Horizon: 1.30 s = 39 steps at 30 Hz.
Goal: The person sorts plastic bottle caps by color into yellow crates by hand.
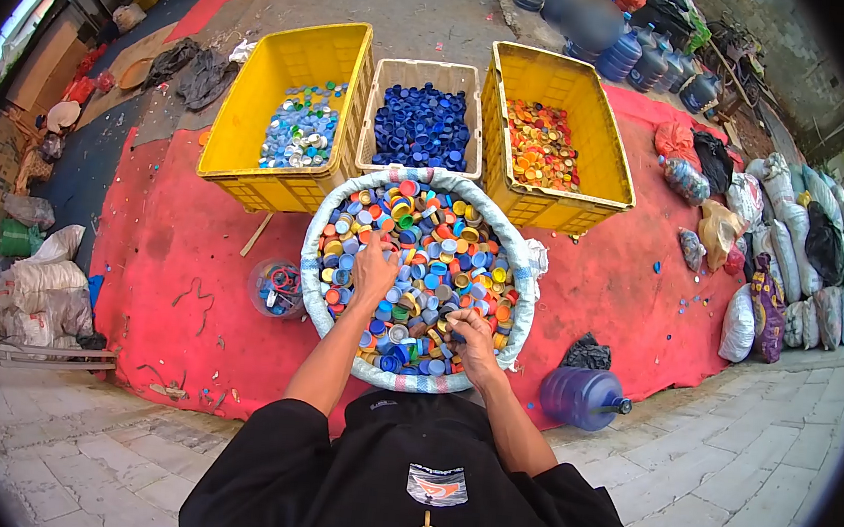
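Note:
A round tub (526,273) with a pale, cloth-wrapped rim stands in front of me, heaped with mixed bottle caps (440,250) in many colours. Over its left middle, my left hand (375,271) reaches down with the fingers drawn together at an orange cap; the exact grip is partly hidden. Nearer the right rim, my right hand (475,344) is curled, with a dark cap showing at its fingers. Behind the tub, a yellow crate (242,137) holds light blue, white and green caps. A pale crate (364,123) contains dark blue caps, and another yellow crate (588,203) orange, red and yellow ones.
A small clear container (277,286) with caps sits left of the tub. To the right lies a large blue water jug (581,398). Filled sacks (740,326) line the far right, and several jugs (621,55) stand at the back. Red sheeting (180,273) covers the ground.

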Tool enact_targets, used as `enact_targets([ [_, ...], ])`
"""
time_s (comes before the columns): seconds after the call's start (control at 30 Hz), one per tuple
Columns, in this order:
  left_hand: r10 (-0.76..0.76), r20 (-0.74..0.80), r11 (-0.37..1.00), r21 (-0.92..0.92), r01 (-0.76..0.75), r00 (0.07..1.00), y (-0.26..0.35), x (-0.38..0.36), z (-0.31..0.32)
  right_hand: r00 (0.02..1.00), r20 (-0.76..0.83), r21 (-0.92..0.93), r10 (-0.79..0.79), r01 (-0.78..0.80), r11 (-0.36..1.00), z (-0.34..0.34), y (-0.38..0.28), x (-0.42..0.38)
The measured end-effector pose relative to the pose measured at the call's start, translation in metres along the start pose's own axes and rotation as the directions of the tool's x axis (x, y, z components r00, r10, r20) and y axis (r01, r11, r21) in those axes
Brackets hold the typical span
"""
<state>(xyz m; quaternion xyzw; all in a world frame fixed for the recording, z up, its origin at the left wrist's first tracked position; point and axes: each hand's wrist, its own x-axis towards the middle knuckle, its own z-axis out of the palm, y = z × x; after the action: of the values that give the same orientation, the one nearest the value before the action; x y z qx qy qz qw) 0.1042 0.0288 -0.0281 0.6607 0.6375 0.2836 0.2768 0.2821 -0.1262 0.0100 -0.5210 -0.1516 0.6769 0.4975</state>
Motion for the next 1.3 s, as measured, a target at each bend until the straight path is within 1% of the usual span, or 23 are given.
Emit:
enact_targets([
  [0.13, 0.082, -0.033, 0.995, 0.067, -0.080, 0.996, 0.016, 0.003, 0.000, 0.998, 0.059, -0.012, 0.007, -0.007, 1.000, 0.000, 0.009, 0.004],
  [0.27, -0.031, 0.084, 0.974, 0.224, 0.011, 0.996, 0.031, 0.021, 0.006, 0.999, 0.040, -0.001, 0.005, -0.005, 1.000, -0.002, 0.016, 0.001],
  [0.4, 0.069, 0.063, 0.960, 0.268, -0.083, 0.996, 0.028, 0.027, 0.013, 1.000, 0.011, 0.031, 0.002, -0.003, 1.000, -0.004, 0.017, -0.004],
  [0.5, 0.066, 0.109, 0.958, 0.273, -0.094, 0.992, 0.027, 0.026, 0.015, 1.000, -0.015, 0.034, 0.002, -0.001, 0.999, -0.004, 0.012, -0.009],
  [0.53, 0.077, 0.083, 0.960, 0.265, -0.096, 0.994, 0.023, 0.025, 0.019, 1.000, -0.014, 0.030, -0.002, 0.003, 1.000, -0.007, 0.012, -0.008],
  [0.63, 0.123, -0.039, 0.983, 0.140, -0.117, 0.992, 0.012, 0.025, 0.026, 1.000, -0.019, 0.014, -0.019, 0.019, 1.000, -0.007, 0.010, -0.006],
  [0.67, 0.060, -0.033, 0.998, 0.020, -0.059, 0.998, 0.008, 0.024, 0.027, 0.999, -0.025, 0.009, -0.026, 0.027, 1.000, -0.007, 0.008, -0.006],
  [0.73, -0.061, -0.001, 0.975, -0.214, 0.059, 0.998, 0.014, 0.019, 0.015, 0.999, -0.024, 0.017, -0.049, 0.049, 0.999, -0.010, 0.006, -0.005],
  [0.77, -0.194, 0.121, 0.909, -0.351, 0.225, 0.973, 0.016, 0.016, 0.007, 0.998, -0.022, 0.022, -0.058, 0.058, 0.998, -0.012, 0.006, -0.004],
  [0.8, -0.303, 0.255, 0.799, -0.458, 0.391, 0.918, 0.018, 0.013, -0.005, 0.997, -0.040, 0.027, -0.071, 0.072, 0.997, -0.014, 0.007, -0.002],
  [0.83, -0.379, 0.396, 0.649, -0.530, 0.545, 0.836, 0.021, 0.009, -0.016, 0.995, -0.057, 0.031, -0.084, 0.086, 0.996, -0.017, 0.006, 0.001],
  [0.87, -0.378, 0.469, 0.472, -0.644, 0.602, 0.798, 0.026, 0.001, -0.025, 0.992, -0.073, 0.033, -0.098, 0.101, 0.994, -0.019, 0.004, 0.004],
  [0.9, -0.354, 0.565, 0.313, -0.679, 0.664, 0.745, 0.026, -0.004, -0.033, 0.987, -0.091, -0.019, -0.134, 0.133, 0.991, -0.022, 0.000, 0.007],
  [0.97, -0.241, 0.735, -0.023, -0.658, 0.753, 0.634, 0.017, -0.015, -0.049, 0.969, -0.129, -0.123, -0.210, 0.195, 0.973, -0.029, -0.013, 0.015],
  [1.0, -0.204, 0.774, -0.090, -0.624, 0.776, 0.599, 0.006, -0.021, -0.048, 0.956, -0.151, -0.237, -0.253, 0.214, 0.948, -0.031, -0.025, 0.019],
  [1.03, -0.191, 0.770, -0.127, -0.634, 0.763, 0.609, 0.003, -0.030, -0.048, 0.917, -0.160, -0.435, -0.364, 0.266, 0.860, -0.034, -0.034, 0.028],
  [1.07, -0.178, 0.766, -0.163, -0.642, 0.749, 0.618, 0.001, -0.039, -0.048, 0.870, -0.144, -0.614, -0.471, 0.295, 0.732, -0.037, -0.043, 0.036],
  [1.1, -0.165, 0.761, -0.199, -0.649, 0.735, 0.627, -0.001, -0.049, -0.048, 0.817, -0.105, -0.766, -0.568, 0.297, 0.569, -0.039, -0.051, 0.043],
  [1.13, -0.165, 0.751, -0.209, -0.660, 0.721, 0.640, 0.000, -0.059, -0.049, 0.811, -0.040, -0.843, -0.584, 0.286, 0.455, -0.040, -0.061, 0.049],
  [1.2, -0.170, 0.771, -0.260, -0.636, 0.727, 0.614, -0.003, -0.073, -0.046, 0.801, 0.100, -0.945, -0.590, 0.262, 0.196, -0.038, -0.081, 0.060],
  [1.23, -0.175, 0.781, -0.286, -0.624, 0.728, 0.600, -0.006, -0.081, -0.044, 0.818, 0.106, -0.963, -0.565, 0.225, 0.146, -0.036, -0.085, 0.065],
  [1.27, -0.120, 0.798, -0.304, -0.596, 0.743, 0.591, -0.013, -0.085, -0.039, 0.835, 0.113, -0.977, -0.539, 0.191, 0.092, -0.034, -0.087, 0.072],
  [1.3, -0.154, 0.791, -0.304, -0.608, 0.733, 0.592, -0.009, -0.088, -0.040, 0.851, 0.119, -0.986, -0.512, 0.160, 0.036, -0.032, -0.089, 0.079],
])
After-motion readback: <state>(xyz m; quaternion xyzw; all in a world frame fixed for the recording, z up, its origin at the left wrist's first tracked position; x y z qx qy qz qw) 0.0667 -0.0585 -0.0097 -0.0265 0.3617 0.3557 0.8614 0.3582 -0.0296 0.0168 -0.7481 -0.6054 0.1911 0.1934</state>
